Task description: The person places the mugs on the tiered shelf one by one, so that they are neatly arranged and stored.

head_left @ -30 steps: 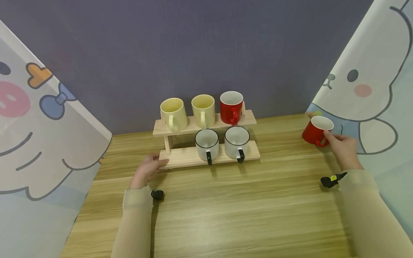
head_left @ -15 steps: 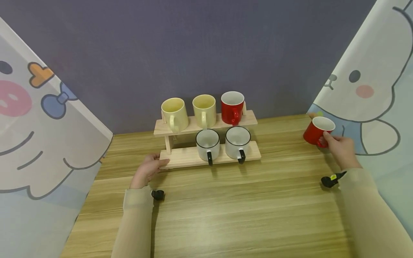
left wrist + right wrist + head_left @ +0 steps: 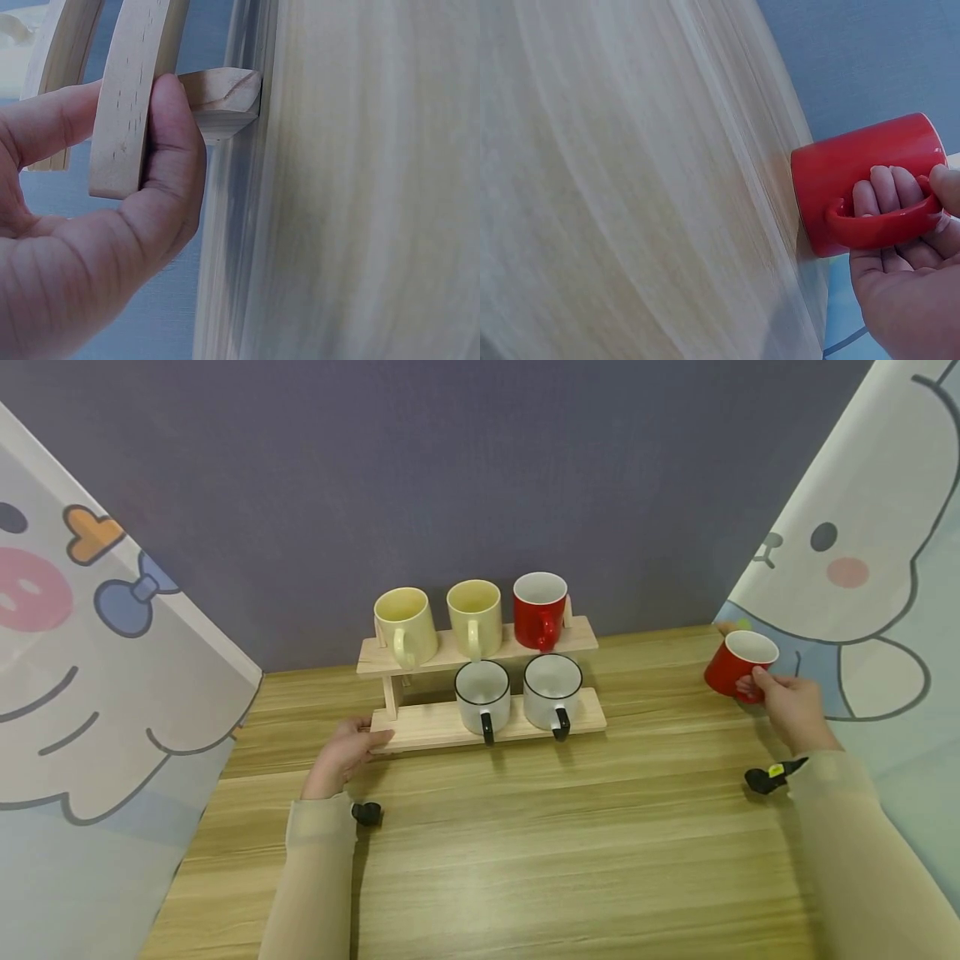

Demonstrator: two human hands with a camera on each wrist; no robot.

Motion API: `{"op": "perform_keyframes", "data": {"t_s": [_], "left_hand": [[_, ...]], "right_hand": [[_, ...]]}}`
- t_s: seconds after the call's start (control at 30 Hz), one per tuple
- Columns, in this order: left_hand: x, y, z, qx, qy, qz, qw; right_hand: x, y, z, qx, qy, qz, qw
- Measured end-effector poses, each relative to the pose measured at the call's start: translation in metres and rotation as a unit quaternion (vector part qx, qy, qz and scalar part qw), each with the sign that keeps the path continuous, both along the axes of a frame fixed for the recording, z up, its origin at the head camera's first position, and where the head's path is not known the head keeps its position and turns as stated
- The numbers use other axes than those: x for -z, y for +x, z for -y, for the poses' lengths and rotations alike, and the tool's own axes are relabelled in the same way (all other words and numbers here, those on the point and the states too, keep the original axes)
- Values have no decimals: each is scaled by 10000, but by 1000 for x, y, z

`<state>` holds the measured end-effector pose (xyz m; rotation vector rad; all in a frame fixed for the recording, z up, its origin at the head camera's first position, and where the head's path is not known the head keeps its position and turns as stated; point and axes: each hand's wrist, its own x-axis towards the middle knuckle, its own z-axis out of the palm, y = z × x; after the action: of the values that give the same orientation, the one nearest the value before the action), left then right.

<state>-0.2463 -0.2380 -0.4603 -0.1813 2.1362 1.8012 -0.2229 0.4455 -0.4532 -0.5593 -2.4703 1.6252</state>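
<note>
At the left end of a two-tier wooden rack, my left hand pinches the lower board between thumb and fingers. Far to the right, my right hand holds a red mug with a white inside. In the right wrist view its fingers pass through the mug's handle, and the thumb lies at the handle's upper end. The mug's base appears to be at the tabletop; I cannot tell whether it touches.
Two pale yellow mugs and another red mug stand on the rack's upper board. Two white mugs with black rims and handles stand on the lower board. A dark wall rises behind the table, with cartoon-printed panels at both sides.
The right hand's fingers have curled in through the red mug's handle. The mug stays in about the same place, and the left hand keeps its hold on the rack.
</note>
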Motion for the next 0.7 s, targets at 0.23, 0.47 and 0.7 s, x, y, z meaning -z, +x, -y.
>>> {"op": "perform_keyframes", "data": {"t_s": [0.23,0.47,0.7], "left_hand": [[0,1,-1,43,88,-6,10000],[-1,2,-1,35,-8,51,10000],[-2,2,0,64,16,5,10000]], "right_hand": [[-3,1,6,-42,-515,-157,9985],[-5,5,16,-277,-1503,-573,9866],[-14,11,36,-484,-2455,-1105,9618]]}}
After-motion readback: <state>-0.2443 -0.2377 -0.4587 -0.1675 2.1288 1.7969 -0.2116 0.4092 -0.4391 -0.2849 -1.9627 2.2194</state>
